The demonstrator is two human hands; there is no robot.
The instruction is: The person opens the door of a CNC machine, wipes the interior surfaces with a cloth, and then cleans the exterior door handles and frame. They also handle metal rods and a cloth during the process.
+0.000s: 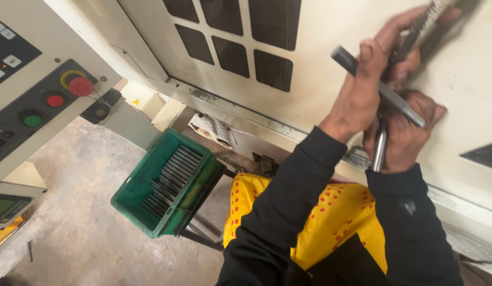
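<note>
Left hand (pixel 357 98) grips a grey metal rod (pixel 378 87); right hand (pixel 402 135) closes around a shiny steel rod (pixel 379 151), both against the cream machine panel (pixel 330 32). Farther left, a green crate (pixel 142 190) holds dark rods (pixel 169 177). A small yellow triangular sign (pixel 135 101) sits beyond. The top-right tool is cut off.

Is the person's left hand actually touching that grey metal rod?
Touching. The head view shows the left hand wrapped around the grey metal rod, fingers closed on it.
</note>
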